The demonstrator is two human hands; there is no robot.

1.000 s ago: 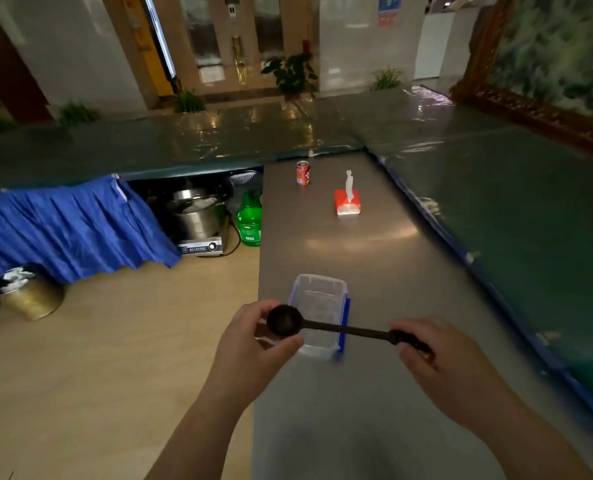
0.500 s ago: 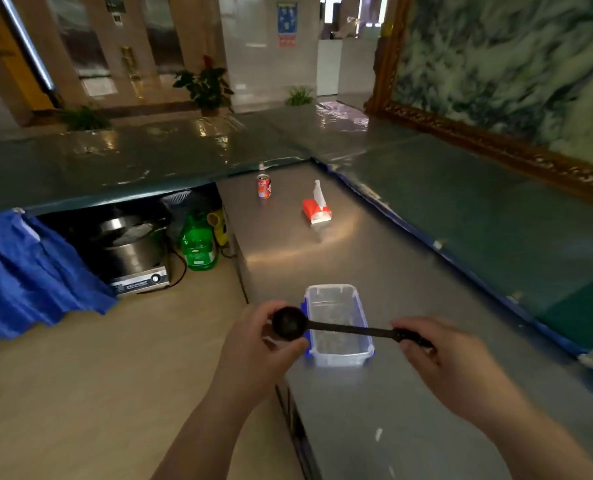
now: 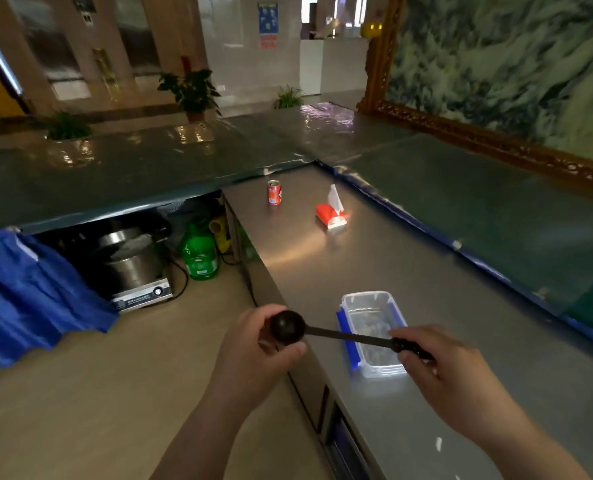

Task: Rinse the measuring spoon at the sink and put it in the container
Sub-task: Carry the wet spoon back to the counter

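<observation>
Steel counter (image 3: 374, 258). Clear container (image 3: 374, 332) just beyond right hand (image 3: 450, 372) fingers, which pinch measuring spoon (image 3: 322, 334) handle; left hand (image 3: 253, 355) fingers cup its bowl, held above counter edge.

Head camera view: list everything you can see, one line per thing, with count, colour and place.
measuring spoon: one, dark, held level between both hands
container: one, clear with blue clips, on the counter behind the spoon
counter: one, steel, right of centre
soda can: one, red, far end of counter
tissue pack: one, red and white, right of the can
pot: one, steel, on a cooker under the ledge
green bottle: one, beside the pot
blue cloth: one, left edge
hands: left hand at the bowl, right hand on the handle
</observation>
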